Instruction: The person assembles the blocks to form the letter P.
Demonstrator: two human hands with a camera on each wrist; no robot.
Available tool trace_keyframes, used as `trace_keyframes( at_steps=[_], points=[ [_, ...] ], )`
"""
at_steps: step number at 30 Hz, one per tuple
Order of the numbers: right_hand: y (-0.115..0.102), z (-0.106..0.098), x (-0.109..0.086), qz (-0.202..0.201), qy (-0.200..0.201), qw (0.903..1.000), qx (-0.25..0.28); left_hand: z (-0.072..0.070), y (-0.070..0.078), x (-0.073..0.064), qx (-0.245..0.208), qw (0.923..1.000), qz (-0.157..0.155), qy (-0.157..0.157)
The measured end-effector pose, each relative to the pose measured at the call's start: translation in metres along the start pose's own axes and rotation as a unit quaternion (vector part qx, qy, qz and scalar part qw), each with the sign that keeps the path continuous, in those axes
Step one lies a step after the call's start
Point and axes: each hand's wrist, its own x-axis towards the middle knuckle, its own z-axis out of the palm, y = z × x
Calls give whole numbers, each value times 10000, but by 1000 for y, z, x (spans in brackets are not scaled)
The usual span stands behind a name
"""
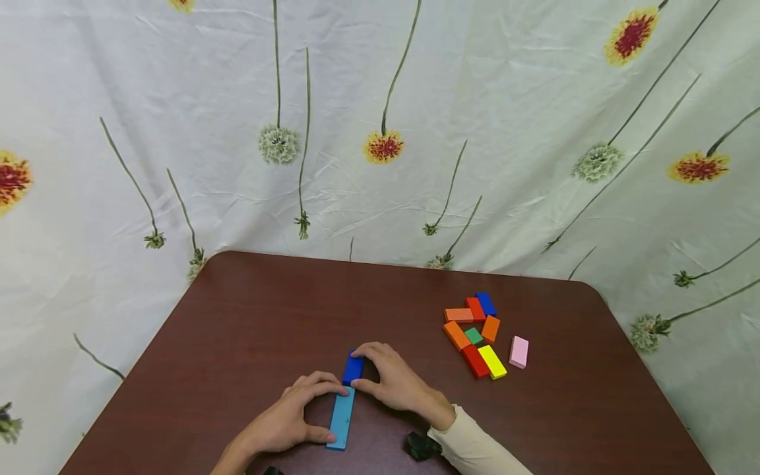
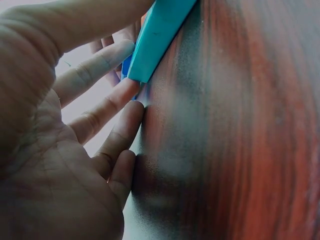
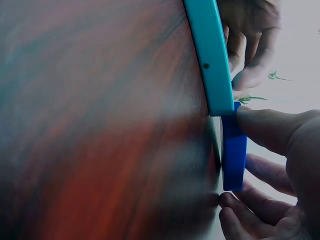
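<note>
A long light blue block (image 1: 341,417) lies on the table, its far end meeting a shorter dark blue block (image 1: 353,369). My left hand (image 1: 291,414) spans the light blue block, thumb by its near end and fingertips at its far end. My right hand (image 1: 396,381) holds the dark blue block between the thumb at its near corner and fingers at its far end. Seen from the right wrist, the dark blue block (image 3: 233,155) stands end to end with the light blue one (image 3: 210,65). In the left wrist view, fingertips (image 2: 131,89) touch the light blue block's end.
Right of my hands, a loose cluster holds orange, red and blue blocks, a green block (image 1: 474,336) and a yellow block (image 1: 492,362). A pink block (image 1: 519,351) lies apart from it. Behind the brown table (image 1: 267,316) hangs a flowered white cloth (image 1: 332,185).
</note>
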Motion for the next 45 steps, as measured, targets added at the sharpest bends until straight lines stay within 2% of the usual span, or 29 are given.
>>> trace_keyframes(
  at_steps=[29, 39, 45],
  points=[
    [-3, 5, 4, -101, -102, 9999, -95, 0, 1, 1, -37, 9999, -104, -10],
    [0, 1, 4, -105, -157, 9998, -15, 2, 3, 7, 77, 9997, 173, 142],
    [5, -8, 1, -227, -163, 9996, 104, -2, 3, 8, 70, 9998, 192, 24]
  ],
)
